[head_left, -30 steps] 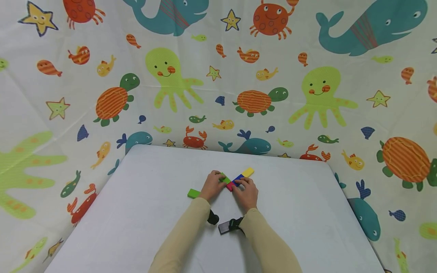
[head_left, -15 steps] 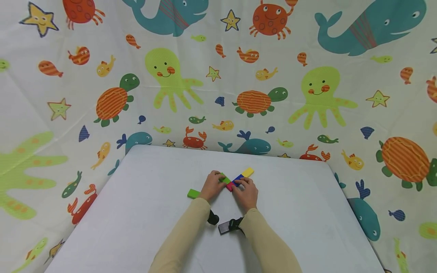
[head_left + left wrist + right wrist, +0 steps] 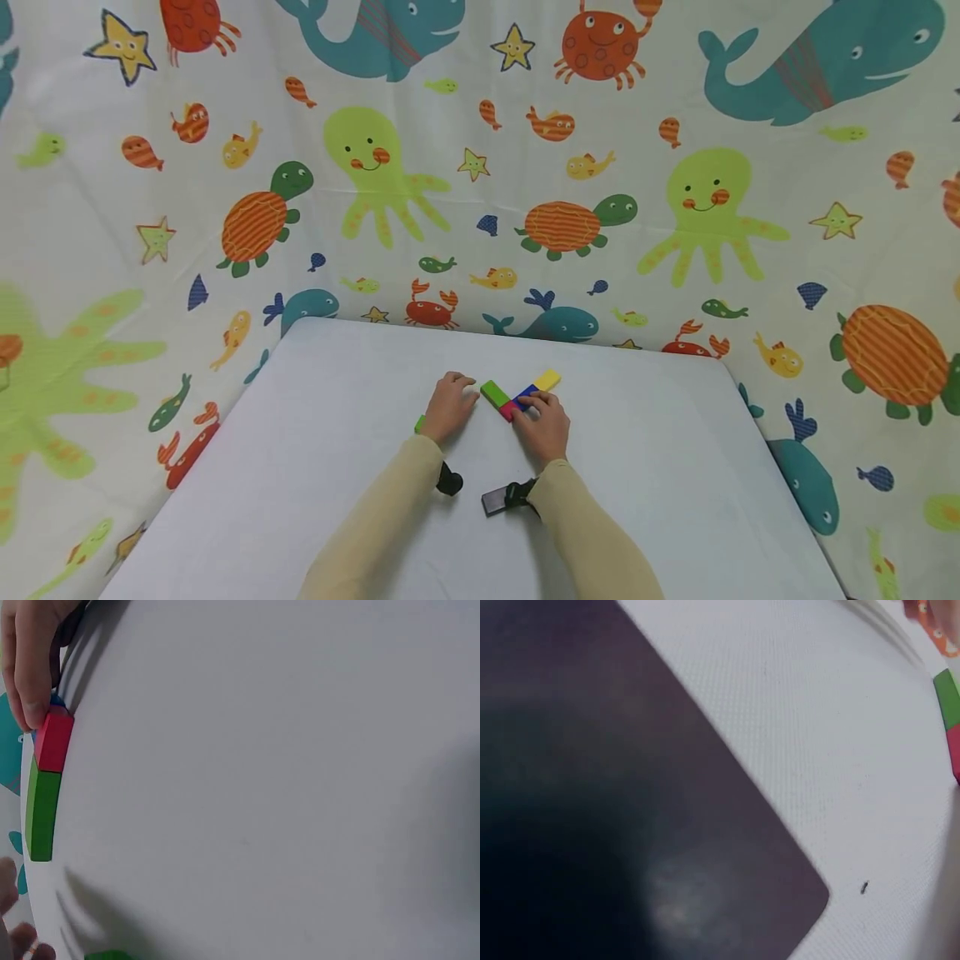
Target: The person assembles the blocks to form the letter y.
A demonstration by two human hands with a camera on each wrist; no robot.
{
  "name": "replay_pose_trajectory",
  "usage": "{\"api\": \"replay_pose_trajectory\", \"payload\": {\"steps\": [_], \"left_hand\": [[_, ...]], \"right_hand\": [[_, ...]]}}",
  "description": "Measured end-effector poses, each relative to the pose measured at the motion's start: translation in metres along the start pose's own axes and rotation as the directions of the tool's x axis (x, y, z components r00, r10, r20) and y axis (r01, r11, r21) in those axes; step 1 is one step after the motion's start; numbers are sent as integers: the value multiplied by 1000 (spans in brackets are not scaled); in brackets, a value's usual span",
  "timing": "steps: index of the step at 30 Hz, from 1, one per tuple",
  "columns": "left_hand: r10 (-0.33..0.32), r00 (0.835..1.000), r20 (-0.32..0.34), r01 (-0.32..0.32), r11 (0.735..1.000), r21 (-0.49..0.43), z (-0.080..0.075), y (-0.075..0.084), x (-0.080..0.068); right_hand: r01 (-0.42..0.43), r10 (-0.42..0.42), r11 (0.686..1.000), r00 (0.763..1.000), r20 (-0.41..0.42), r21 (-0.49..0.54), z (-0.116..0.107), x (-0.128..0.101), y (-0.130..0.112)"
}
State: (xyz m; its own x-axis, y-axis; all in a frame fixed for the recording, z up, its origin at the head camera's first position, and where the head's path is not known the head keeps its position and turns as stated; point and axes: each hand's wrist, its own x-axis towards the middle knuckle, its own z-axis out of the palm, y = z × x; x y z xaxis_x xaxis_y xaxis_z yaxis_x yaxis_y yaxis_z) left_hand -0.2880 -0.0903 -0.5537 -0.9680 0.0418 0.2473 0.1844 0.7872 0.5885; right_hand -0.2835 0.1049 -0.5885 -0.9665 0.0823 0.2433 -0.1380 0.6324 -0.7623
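Four blocks joined in a V on the white worktop (image 3: 360,392), corner toward the person. Left arm of the V: joined green (image 3: 493,394), then red (image 3: 507,410) at the corner, end to end. Right arm: blue (image 3: 529,390) against the red, yellow (image 3: 548,381) beyond it.

Left hand (image 3: 447,406): fingers relaxed, nothing held, just left of the joined green and apart from it. Right hand (image 3: 543,423): thumb and fingertips bent about the blue, gripping it, thumb beside the red.

Relation that counts, as I judge it: loose green (image 3: 419,424) lies left of the left hand's heel, on the person's side of its fingertips, so those point away from it. Left hand much nearer; right hand well apart, across the V. Long axis of the loose green: cannot tell, mostly hidden. Joined green's axis runs away and leftward from the red.

Grey slab (image 3: 495,501) lies by the right wrist, nearer the person than the V.
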Motion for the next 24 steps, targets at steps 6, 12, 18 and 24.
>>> {"api": "replay_pose_trajectory", "payload": {"steps": [6,12,18,24], "left_hand": [[-51,993,-103,64,989,134,-23,-14,-14],[-86,990,-113,107,975,193,-42,-24,-31],[-176,984,-19,176,958,227,-47,-23,-47],[-178,983,45,164,962,218,-40,-19,-55]], "right_hand": [[-21,21,1000,1000,-9,-8,4,2,1],[-36,36,999,999,-3,9,4,3,-1],[-18,18,1000,1000,-6,-4,4,4,0],[-29,29,1000,1000,-3,4,3,5,-2]]}}
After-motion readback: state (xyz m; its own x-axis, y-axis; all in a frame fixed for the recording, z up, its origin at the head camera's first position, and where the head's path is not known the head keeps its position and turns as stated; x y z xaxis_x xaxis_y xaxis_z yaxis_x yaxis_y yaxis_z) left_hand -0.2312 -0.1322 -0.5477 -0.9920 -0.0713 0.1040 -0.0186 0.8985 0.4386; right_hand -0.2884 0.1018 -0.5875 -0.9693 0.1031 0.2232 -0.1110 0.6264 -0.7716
